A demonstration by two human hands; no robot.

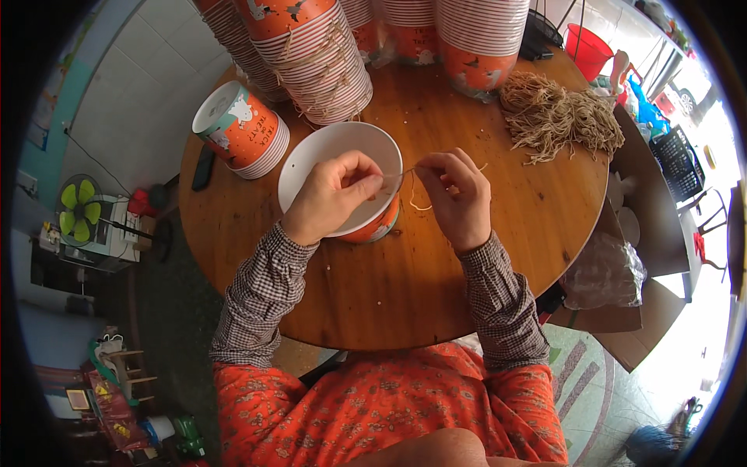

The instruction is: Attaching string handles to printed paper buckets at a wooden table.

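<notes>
Our left hand (333,196) and right hand (457,198) pinch a thin tan cord (420,208) above the right rim of an orange tub (377,228) on the counter (358,311); we judge it light, soft and limp, best held near its tip.

Left fingers (367,185), over a bucket (342,142), and right fingers (442,165), beyond its rim, pinch a string (420,208); stacked buckets (315,66) and a twine heap (562,117) sit farther back on the counter (428,303).
</notes>
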